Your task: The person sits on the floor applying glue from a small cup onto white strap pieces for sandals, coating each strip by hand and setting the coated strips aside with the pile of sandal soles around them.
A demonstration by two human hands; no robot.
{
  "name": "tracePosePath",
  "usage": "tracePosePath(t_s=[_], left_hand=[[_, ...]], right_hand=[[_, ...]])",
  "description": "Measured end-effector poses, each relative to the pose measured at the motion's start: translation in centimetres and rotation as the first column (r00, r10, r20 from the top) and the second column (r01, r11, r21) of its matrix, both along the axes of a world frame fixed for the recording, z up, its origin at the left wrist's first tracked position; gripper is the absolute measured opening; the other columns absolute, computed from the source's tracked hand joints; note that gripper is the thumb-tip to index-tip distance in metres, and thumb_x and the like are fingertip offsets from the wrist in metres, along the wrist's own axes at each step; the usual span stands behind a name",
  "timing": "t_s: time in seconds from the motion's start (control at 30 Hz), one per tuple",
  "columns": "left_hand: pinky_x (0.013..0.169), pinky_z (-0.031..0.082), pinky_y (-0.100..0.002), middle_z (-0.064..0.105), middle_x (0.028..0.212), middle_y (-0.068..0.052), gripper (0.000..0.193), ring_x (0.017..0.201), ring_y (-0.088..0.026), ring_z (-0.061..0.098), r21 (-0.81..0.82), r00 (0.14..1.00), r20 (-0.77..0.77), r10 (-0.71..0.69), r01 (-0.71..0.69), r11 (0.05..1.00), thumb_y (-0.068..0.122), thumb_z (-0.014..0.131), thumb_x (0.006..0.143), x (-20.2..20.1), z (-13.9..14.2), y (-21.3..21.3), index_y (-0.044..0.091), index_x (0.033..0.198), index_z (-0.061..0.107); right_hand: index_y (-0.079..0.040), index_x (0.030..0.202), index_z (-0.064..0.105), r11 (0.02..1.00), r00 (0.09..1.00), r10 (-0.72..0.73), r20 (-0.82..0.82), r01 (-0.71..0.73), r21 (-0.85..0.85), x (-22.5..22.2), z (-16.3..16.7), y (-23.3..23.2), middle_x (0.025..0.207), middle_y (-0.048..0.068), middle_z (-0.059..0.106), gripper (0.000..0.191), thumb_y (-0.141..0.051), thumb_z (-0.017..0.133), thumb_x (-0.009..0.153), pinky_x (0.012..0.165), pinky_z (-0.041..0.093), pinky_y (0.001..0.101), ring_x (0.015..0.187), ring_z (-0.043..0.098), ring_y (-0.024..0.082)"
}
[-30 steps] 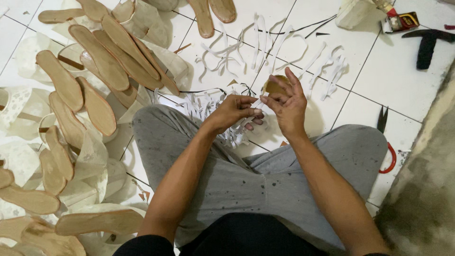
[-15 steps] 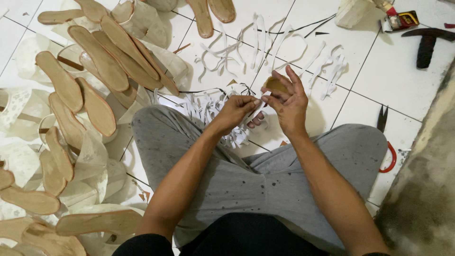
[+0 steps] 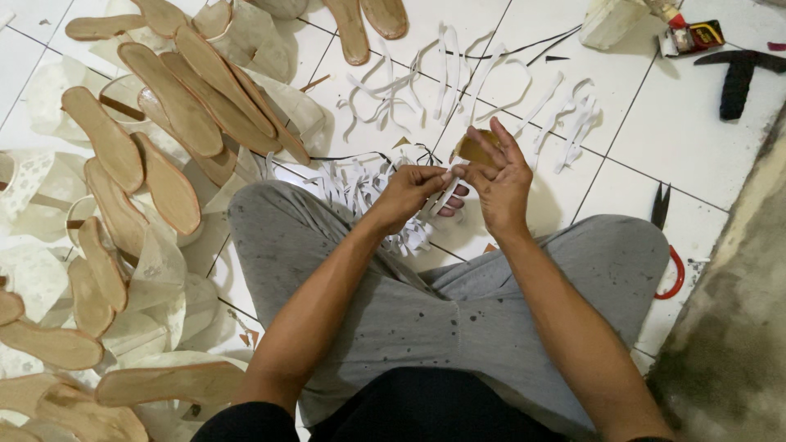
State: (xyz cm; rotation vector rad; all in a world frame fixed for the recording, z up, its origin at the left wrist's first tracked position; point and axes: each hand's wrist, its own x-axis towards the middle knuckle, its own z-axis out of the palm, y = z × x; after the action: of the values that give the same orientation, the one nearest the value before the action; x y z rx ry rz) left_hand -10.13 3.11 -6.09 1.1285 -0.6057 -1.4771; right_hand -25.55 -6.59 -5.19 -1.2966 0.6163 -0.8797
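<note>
Insoles (image 3: pixel 168 106), tan and foot-shaped, cover the white tiled floor (image 3: pixel 679 147) on the person's left, many lying on pale lacy uppers (image 3: pixel 37 270). Grey trousers (image 3: pixel 458 303) spread across the middle, legs folded. White strips (image 3: pixel 458 78) lie scattered ahead on the tiles, and a denser heap of them (image 3: pixel 360 184) sits just beyond the left knee. Red-handled scissors (image 3: pixel 665 245) rest beside the right knee; a black hammer-like tool (image 3: pixel 737 74) and a small glue tube (image 3: pixel 692 37) lie farther off.

Judging by the hands, the step in hand is working one white strip (image 3: pixel 446 199) against a small amber piece (image 3: pixel 475 149), which may be tape or a glue pad; I cannot tell which. What it seems to call for is keeping the strip taut and aligned between both hands.

Left hand (image 3: pixel 405 192) pinches the strip's upper end, thumb and forefinger closed on it, wrist level. Right hand (image 3: pixel 501 184) is raised with palm down, its outer fingers spread and loose, thumb and forefinger meeting the strip, the amber piece at its fingertips
</note>
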Motion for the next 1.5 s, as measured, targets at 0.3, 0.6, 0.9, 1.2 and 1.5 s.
tracePosePath(t_s=[0.3,0.6,0.9,1.2,1.5], left_hand=[[0.079,0.066,-0.034,0.077,0.102,-0.018,0.028,0.088,-0.021,0.077,-0.055,0.993,0.11,-0.031,0.038,0.998,0.007,0.059,0.102,-0.1,-0.4,-0.1,-0.008,0.125,0.066],[0.07,0.065,-0.034,0.075,0.093,-0.021,0.045,0.076,-0.022,0.075,0.01,0.993,-0.04,0.115,-0.114,0.993,0.005,0.063,0.099,1.5,-1.0,-0.2,-0.013,0.137,0.048],[0.065,0.062,-0.032,0.076,0.094,-0.022,0.045,0.071,-0.02,0.073,0.008,0.99,-0.007,0.138,-0.138,0.99,0.005,0.063,0.099,2.8,-1.2,0.1,-0.013,0.136,0.046],[0.065,0.06,-0.029,0.076,0.095,-0.019,0.038,0.073,-0.017,0.072,-0.065,0.997,0.022,0.069,-0.068,0.996,0.006,0.065,0.101,2.8,-1.2,0.3,-0.018,0.13,0.057],[0.063,0.06,-0.03,0.076,0.094,-0.018,0.038,0.07,-0.018,0.072,-0.07,0.995,0.079,0.055,-0.05,0.996,0.005,0.063,0.1,2.4,-1.4,0.1,-0.016,0.131,0.056]], right_hand=[[-0.001,0.153,0.039,1.0,0.997,0.01,-0.082,-0.012,-0.022,0.0,-0.7,-0.5,0.149,0.022,0.058,0.075,0.013,0.073,0.088,0.088,0.063,0.0287,0.095,0.071,0.016],[-0.011,0.136,0.065,0.721,0.614,-0.297,-0.731,-0.357,-0.593,-2.0,-2.1,-4.5,0.162,0.02,0.038,0.06,0.014,0.053,0.082,0.115,0.037,0.0525,0.143,0.034,0.043],[-0.02,0.115,0.079,0.638,0.331,-0.363,-0.871,-0.593,-0.491,-2.4,-1.0,-4.1,0.159,0.016,0.037,0.048,0.002,0.056,0.079,0.119,0.022,0.0556,0.145,0.03,0.041],[-0.026,0.138,0.067,0.544,0.796,-0.151,-0.587,-0.428,-0.721,-0.8,2.6,-0.7,0.16,0.011,0.046,0.077,0.017,0.046,0.079,0.123,0.034,0.0494,0.145,0.043,0.033],[-0.031,0.14,0.067,0.519,0.749,-0.207,-0.629,-0.461,-0.72,-0.7,3.0,-1.1,0.165,0.01,0.036,0.084,0.023,0.048,0.078,0.122,0.034,0.0499,0.148,0.037,0.04]])
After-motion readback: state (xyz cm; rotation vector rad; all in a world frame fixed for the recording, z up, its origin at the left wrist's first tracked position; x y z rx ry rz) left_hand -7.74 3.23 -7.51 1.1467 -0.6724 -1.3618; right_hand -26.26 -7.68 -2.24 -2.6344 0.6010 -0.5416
